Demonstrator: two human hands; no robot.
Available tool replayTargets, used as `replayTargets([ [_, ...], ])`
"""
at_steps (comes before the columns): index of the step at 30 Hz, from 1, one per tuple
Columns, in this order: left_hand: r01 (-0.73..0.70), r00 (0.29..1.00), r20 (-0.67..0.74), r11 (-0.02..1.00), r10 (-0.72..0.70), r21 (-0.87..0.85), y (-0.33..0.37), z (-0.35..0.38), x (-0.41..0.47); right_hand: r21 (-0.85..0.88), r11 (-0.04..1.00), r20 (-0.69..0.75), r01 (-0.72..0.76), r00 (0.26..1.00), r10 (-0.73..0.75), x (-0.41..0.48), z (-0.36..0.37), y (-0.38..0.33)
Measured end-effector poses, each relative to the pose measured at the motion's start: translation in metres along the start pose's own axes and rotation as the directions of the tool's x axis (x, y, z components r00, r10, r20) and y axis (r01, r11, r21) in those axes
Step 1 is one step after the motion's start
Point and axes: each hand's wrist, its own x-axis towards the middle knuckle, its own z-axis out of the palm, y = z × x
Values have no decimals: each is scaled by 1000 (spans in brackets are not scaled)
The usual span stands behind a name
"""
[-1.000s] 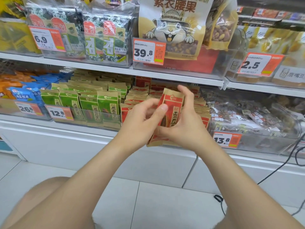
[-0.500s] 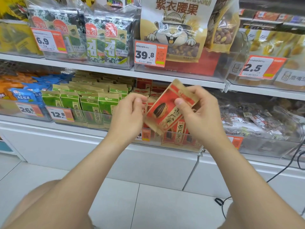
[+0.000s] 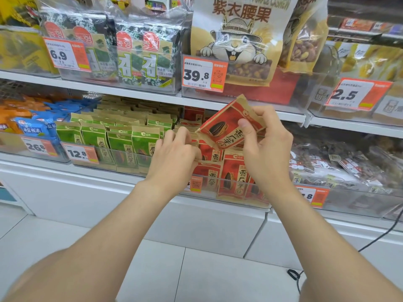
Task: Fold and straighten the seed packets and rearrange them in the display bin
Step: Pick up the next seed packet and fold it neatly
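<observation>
My right hand pinches a red and kraft-brown seed packet, tilted with its top pointing up and to the right, above the clear display bin. My left hand reaches into the bin's left side, its fingers curled onto the tops of the red packets stacked there. More red packets stand upright at the bin's front. What the left fingertips hold is hidden.
Green seed packets fill the neighbouring bin on the left, blue snack bags farther left. A bin of clear-wrapped snacks sits at right. The upper shelf carries seaweed packs and a cashew bag. A black cable lies at the lower right.
My left hand let go of the held packet and dropped into the bin onto the stacked packets. My right hand keeps the packet, now tilted and raised to the right.
</observation>
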Motion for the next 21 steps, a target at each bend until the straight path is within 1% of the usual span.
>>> replayTargets([
  [2, 10, 1000, 3, 1000, -10, -15, 0, 0, 3, -55, 997, -5, 52, 999, -52, 2, 3, 1],
  [3, 11, 1000, 6, 1000, -10, -19, 0, 1, 3, -77, 995, 26, 67, 998, -65, 2, 4, 2],
  [5, 2, 1000, 15, 1000, -2, -24, -2, 2, 4, -112, 991, 141, 72, 988, -56, 2, 7, 5],
  [8, -21, 999, 25, 999, 22, -31, -6, 3, 5, -212, 972, 352, 99, 936, -19, 0, 16, 15],
  [10, -40, 999, 24, 999, 40, -23, -8, 4, 5, -223, 968, 426, 111, 905, -5, 2, 20, 18],
  [11, -44, 999, 20, 999, 44, -28, -8, 4, 6, -217, 969, 426, 119, 905, -16, 3, 21, 18],
  [15, -47, 999, 4, 997, 48, -69, -10, 3, 6, -175, 976, 330, 127, 942, -63, 6, 22, 19],
  [19, -47, 999, -3, 997, 47, -65, -11, 4, 5, -151, 980, 405, 127, 912, -56, 7, 27, 19],
  [21, -44, 999, -6, 997, 43, -71, -11, 3, 6, -141, 980, 351, 140, 933, -83, 7, 29, 16],
])
